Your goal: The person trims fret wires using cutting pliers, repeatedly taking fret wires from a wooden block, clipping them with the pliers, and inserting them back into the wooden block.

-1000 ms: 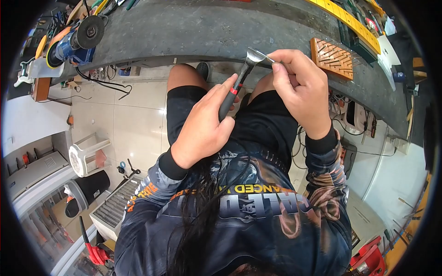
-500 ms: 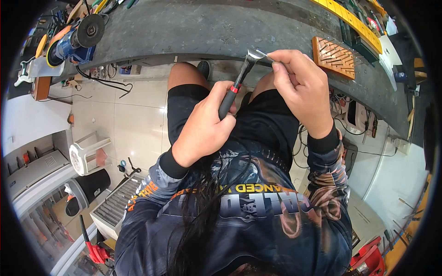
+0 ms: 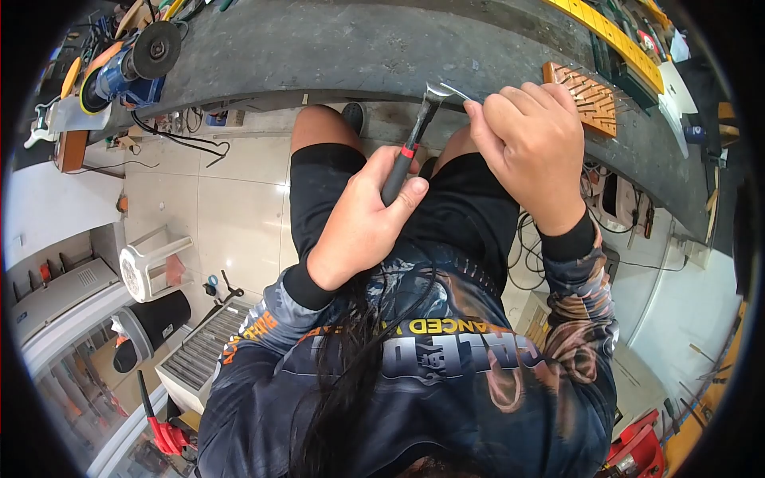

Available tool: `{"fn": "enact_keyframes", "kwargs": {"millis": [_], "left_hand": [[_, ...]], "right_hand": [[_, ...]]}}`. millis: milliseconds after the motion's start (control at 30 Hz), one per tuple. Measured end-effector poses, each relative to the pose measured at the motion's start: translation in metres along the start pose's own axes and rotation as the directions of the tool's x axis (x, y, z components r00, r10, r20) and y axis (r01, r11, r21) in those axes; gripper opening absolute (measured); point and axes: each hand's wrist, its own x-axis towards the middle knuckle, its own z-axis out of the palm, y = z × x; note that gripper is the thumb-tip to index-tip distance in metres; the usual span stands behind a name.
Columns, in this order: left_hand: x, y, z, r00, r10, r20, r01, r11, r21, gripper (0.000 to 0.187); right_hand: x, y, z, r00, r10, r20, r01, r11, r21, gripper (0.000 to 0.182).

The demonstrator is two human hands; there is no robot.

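My left hand [image 3: 362, 219] is wrapped round the dark grey handle of a pair of end-cutting pliers [image 3: 396, 171], which has a red ring below its metal head. The wide jaws point up and away from me, near the front edge of the workbench. A short, thin, shiny metal wire [image 3: 456, 91] runs from the jaws to my right hand [image 3: 532, 139]. My right fingers are curled in, with the thumb and forefinger at the wire's end; their exact grip is partly hidden. Just beyond my right hand lies a wooden block [image 3: 599, 119] with several thin wires set in rows.
The dark workbench [image 3: 319, 52] crosses the view ahead of me. An angle grinder [image 3: 131, 76] stands at its left end, and a long yellow bar [image 3: 610, 40] lies back right. A white stool [image 3: 155, 267] is on the floor to my left. Black cables hang under the bench.
My right hand has rolled over from a pinch, knuckles now up, and shifted slightly right. More wire shows between it and the jaws. The pliers have moved slightly; my left thumb has shifted on the handle.
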Motion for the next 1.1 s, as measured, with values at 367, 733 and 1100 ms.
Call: {"fn": "enact_keyframes", "kwargs": {"millis": [367,733,1100], "left_hand": [[0.003,-0.006,0.009,0.999,-0.005,-0.035,0.005,1.000,-0.023,0.024],[0.004,0.004,0.008,0.997,0.049,-0.061,-0.054,0.995,-0.079,0.029],[0.003,0.006,0.015,0.991,-0.006,0.134,0.036,0.974,-0.223,0.044]], "right_hand": [[-0.003,-0.008,0.011,1.000,0.002,-0.012,-0.003,0.998,-0.061,0.033],[-0.023,-0.016,0.009,0.907,0.421,-0.022,-0.372,0.824,0.426,0.026],[-0.042,-0.023,0.034,0.783,0.610,-0.123,-0.189,0.422,0.887,0.024]]}}
